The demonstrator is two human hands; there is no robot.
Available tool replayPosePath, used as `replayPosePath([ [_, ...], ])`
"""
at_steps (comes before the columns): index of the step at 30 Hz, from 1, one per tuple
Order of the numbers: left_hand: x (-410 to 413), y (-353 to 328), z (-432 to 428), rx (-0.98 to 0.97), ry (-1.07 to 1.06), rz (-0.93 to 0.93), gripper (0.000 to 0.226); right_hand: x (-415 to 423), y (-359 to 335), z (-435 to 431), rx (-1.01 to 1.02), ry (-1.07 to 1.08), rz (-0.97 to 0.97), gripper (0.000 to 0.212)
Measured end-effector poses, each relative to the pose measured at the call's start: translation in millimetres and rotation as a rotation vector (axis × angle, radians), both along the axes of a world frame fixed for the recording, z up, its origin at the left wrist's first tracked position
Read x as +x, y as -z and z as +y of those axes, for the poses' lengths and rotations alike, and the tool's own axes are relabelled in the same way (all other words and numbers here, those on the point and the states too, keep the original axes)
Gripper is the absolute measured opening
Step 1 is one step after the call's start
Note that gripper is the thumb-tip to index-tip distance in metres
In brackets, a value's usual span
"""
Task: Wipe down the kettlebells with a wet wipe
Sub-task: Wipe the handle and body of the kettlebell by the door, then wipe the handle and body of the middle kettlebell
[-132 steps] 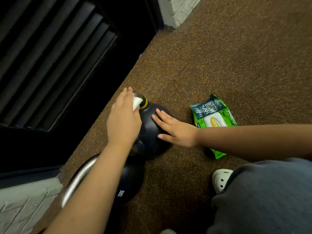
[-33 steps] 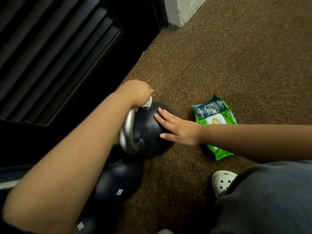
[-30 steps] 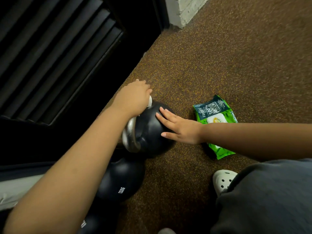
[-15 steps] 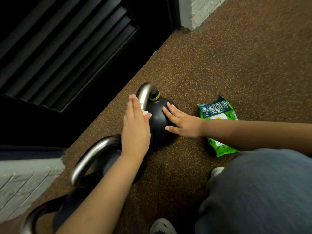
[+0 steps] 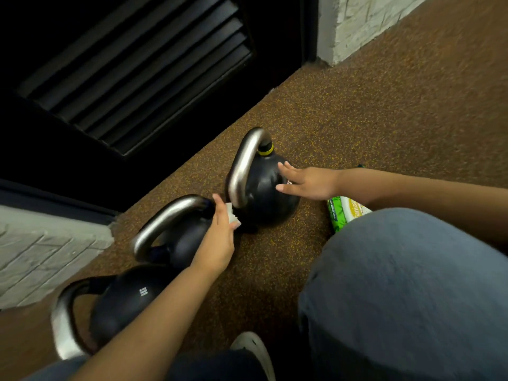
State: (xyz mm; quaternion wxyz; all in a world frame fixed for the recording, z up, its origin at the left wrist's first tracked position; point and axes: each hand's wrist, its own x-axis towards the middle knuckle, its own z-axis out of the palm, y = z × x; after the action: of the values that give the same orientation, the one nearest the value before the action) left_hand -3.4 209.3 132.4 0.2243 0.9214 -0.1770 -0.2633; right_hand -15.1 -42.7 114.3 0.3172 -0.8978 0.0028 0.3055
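Left hand [image 5: 217, 240] pinching wipe [image 5: 231, 215] against kettlebell [image 5: 264, 193]

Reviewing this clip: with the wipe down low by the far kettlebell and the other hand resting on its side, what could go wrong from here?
1. The left hand holding the wet wipe sits in the narrow gap between the far kettlebell and the middle kettlebell; a roll could pinch fingers.
2. The right hand only rests flat on the ball, so it may steady it poorly.
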Motion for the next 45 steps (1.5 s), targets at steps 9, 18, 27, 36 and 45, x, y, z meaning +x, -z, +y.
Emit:
replayPosePath([
  [9, 11.8, -66.0, 8.4, -0.296, -0.268, -0.054, 0.066, -8.8, -84.6, 5.3, 0.064, 0.02, -0.243, 0.045],
  [18, 2.2, -131.0, 24.9, -0.524, -0.27, 0.064, 0.044, -15.9, -155.6, 58.3, 0.288, -0.052, -0.261, 0.041],
  [27, 9.1, -176.5, 66.4, -0.508, -0.487, 0.107, 0.034, 10.1, -166.7, 140.5, 0.306, -0.144, -0.39, 0.073],
  [36, 39.5, -117.6, 142.7, -0.825, -0.803, 0.235, 0.021, 62.0, -110.0, 241.3, 0.264, -0.419, -0.307, 0.09],
  [45, 41.8, -71.1, 134.3, -0.886, -0.693, 0.179, 0.039, 58.6, -58.8, 234.7, 0.195, -0.372, -0.457, 0.069],
])
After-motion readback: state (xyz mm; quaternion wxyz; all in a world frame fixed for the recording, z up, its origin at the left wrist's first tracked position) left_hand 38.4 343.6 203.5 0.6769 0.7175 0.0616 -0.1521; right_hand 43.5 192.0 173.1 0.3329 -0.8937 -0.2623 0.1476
